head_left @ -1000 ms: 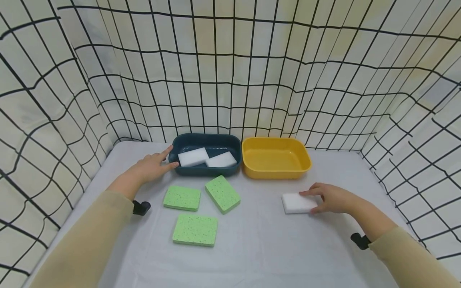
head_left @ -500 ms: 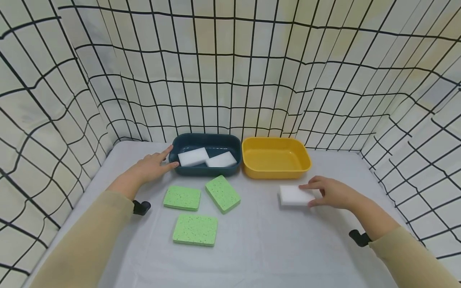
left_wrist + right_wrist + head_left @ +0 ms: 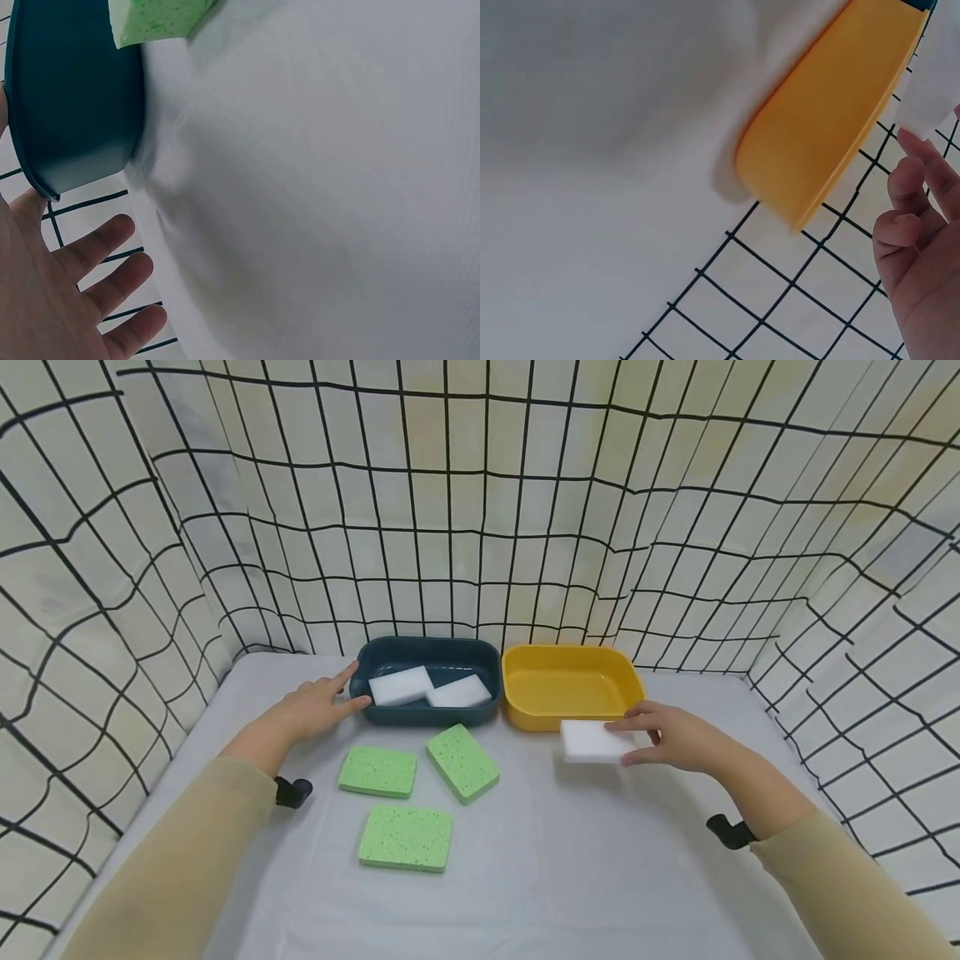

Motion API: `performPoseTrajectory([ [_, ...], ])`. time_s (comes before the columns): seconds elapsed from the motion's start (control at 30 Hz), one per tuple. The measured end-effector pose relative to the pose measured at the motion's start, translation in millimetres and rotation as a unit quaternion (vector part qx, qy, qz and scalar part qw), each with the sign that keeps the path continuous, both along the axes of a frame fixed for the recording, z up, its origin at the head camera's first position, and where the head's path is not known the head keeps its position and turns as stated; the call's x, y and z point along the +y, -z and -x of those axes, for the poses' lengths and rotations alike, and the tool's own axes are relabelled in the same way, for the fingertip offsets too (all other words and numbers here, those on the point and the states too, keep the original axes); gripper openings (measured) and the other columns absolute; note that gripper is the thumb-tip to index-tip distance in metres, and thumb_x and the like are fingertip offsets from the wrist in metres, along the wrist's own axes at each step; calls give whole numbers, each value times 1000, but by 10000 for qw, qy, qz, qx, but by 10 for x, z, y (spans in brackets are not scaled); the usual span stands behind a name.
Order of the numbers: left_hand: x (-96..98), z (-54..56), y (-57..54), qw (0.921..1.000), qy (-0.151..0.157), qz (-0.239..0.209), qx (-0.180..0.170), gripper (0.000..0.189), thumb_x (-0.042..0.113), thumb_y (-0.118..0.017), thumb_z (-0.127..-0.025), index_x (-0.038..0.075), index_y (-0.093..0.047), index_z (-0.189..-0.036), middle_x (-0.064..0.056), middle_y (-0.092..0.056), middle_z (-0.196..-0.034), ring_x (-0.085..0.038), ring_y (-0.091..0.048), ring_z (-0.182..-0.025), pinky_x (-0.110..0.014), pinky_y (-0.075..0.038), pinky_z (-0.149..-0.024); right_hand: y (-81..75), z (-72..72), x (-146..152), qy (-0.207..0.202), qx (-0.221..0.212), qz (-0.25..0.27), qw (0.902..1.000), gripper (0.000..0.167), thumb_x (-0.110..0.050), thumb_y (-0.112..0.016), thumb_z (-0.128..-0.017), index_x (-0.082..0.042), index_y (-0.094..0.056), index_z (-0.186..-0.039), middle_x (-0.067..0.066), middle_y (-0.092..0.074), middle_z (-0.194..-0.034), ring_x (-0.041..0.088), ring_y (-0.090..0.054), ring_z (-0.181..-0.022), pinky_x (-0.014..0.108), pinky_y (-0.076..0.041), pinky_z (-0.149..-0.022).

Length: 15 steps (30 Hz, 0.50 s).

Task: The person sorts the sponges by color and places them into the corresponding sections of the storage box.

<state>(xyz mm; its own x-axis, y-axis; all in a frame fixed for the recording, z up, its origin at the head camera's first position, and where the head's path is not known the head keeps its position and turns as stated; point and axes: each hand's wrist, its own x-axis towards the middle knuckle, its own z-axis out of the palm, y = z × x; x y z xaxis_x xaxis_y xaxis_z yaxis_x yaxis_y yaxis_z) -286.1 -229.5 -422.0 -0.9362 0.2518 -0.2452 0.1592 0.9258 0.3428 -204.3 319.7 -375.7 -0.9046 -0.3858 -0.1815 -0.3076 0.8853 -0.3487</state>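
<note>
My right hand (image 3: 675,739) pinches a white rectangular sponge (image 3: 585,742) by its right end, thumb and finger on opposite edges. The sponge is raised over the cloth and overlaps the front wall of the yellow tray (image 3: 573,687) in the head view. At the left, my left hand (image 3: 303,714) touches the left end of the dark blue tray (image 3: 450,717) with spread fingers. Its other fingers (image 3: 120,285) stretch out free in the left wrist view. Inside the blue tray lie two white sponges (image 3: 401,686), side by side.
Three speckled green sponges (image 3: 406,838) lie on the white cloth (image 3: 540,868) in front of the blue tray. The two trays stand side by side at the back. A black wire grid (image 3: 480,531) with pale sheeting behind it encloses the back and sides.
My right hand has lifted the white sponge off the cloth and carried it up and leftward to the yellow tray's front edge. The left hand stays at the blue tray.
</note>
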Motion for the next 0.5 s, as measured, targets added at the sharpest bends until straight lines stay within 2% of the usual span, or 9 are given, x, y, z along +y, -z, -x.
performPoseTrajectory([
  [0.3, -1, 17, 19, 10000, 32, -56, 11, 89, 74, -32, -95, 25, 5, -160, -32, -26, -155, -60, -19, -138, -76, -16, -107, -157, 233, -384, -61, 334, 55, 9994, 52, -48, -80, -80, -35, -67, -130, 0, -56, -128, 21, -50, -88, 33, -44, -69],
  [0.5, -8, 2, 12, 9999, 42, -90, -7, 88, 73, -32, -96, 26, 6, -160, -32, -25, -155, -61, -17, -138, -76, -15, -107, -199, 442, -713, -117, 497, -50, 9987, 58, -59, -74, -80, -37, -64, -133, 2, -54, -134, 22, -51, -93, 34, -46, -75],
])
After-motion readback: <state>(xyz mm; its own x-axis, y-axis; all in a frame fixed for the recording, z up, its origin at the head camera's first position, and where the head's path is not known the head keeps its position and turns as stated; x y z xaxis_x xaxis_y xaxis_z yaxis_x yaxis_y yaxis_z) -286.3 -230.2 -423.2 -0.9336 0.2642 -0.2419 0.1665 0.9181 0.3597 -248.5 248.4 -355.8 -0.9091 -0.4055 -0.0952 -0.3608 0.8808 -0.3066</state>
